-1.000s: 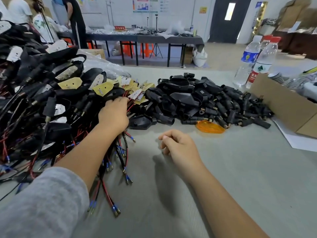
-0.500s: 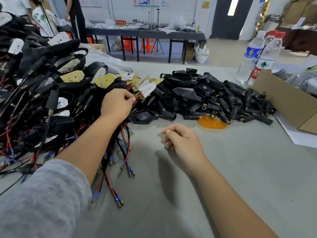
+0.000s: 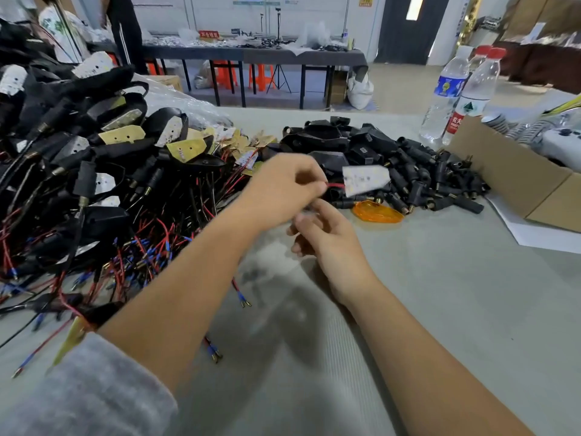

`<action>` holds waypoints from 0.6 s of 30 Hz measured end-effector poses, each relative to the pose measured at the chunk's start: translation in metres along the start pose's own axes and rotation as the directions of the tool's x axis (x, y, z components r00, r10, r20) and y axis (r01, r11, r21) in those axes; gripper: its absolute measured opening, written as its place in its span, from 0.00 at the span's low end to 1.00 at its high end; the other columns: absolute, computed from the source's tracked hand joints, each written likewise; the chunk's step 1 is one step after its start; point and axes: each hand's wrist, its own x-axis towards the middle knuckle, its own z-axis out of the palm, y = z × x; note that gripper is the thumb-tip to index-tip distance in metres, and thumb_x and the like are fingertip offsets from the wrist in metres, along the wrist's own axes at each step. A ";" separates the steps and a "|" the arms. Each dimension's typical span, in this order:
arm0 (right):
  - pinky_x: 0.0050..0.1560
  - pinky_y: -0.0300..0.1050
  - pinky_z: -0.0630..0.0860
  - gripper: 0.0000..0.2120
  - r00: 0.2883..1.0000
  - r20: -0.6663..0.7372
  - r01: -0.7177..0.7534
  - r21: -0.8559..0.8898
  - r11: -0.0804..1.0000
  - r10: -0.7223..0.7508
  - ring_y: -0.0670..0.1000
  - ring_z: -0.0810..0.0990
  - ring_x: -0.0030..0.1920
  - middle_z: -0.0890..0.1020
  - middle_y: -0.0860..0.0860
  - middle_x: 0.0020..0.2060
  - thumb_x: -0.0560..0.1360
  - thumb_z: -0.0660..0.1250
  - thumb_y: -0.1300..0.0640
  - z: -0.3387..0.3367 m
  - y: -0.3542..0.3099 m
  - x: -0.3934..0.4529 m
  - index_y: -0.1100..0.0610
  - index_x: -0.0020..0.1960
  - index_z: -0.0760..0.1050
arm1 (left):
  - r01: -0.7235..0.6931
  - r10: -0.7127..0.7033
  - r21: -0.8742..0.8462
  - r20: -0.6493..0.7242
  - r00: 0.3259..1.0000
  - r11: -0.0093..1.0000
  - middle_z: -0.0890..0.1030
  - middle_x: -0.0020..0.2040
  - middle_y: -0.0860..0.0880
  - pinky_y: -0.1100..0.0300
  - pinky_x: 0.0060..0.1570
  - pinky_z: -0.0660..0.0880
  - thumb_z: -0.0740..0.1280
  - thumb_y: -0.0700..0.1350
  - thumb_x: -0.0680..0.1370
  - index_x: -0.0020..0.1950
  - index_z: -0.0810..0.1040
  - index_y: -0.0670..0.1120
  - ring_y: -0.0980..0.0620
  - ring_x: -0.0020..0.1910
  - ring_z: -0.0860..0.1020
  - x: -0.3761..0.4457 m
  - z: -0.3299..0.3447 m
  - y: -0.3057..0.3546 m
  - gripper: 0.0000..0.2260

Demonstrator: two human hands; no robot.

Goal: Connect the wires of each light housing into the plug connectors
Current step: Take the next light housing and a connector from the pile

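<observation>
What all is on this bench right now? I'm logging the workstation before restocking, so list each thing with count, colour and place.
Pile of wired light housings: many, black with red wires, left.
Heap of black plastic plug connectors: many, centre right.
White LED board on red wire: one, held above the heap.
Orange translucent lens: one, on the grey table before the heap.
Clear plastic water bottles: three, far right.
Brown cardboard box: one, right edge.
White paper sheet: one, under the box.
Left hand: pinches the red wire.
Right hand: below it, fingers curled; hold unclear.
</observation>
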 end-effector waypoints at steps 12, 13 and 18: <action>0.31 0.36 0.71 0.12 0.981 -0.188 0.000 0.236 0.972 0.045 0.46 0.72 0.28 0.76 0.51 0.29 0.84 0.56 0.57 -0.006 -0.001 0.005 0.60 0.46 0.74 | 0.197 -0.194 -0.012 0.110 0.975 0.980 0.81 0.38 0.50 0.51 0.47 0.77 0.54 0.54 0.83 0.51 0.78 0.48 0.48 0.39 0.78 -0.039 0.009 -0.030 0.16; 0.31 0.35 0.71 0.13 0.972 -0.232 0.017 0.248 0.969 0.042 0.45 0.71 0.27 0.75 0.50 0.28 0.84 0.56 0.56 -0.009 -0.001 0.006 0.59 0.45 0.74 | 0.239 -0.249 0.085 0.145 0.957 0.967 0.82 0.38 0.52 0.52 0.46 0.77 0.55 0.56 0.82 0.49 0.79 0.50 0.50 0.39 0.79 -0.041 0.002 -0.036 0.16; 0.33 0.38 0.69 0.14 0.916 -0.400 0.077 0.246 0.966 0.029 0.44 0.70 0.26 0.74 0.47 0.25 0.85 0.55 0.54 -0.021 -0.002 0.011 0.56 0.43 0.73 | 0.322 -0.370 0.210 0.260 0.892 0.923 0.83 0.36 0.54 0.62 0.33 0.75 0.63 0.57 0.79 0.44 0.81 0.54 0.58 0.33 0.78 -0.050 -0.027 -0.057 0.12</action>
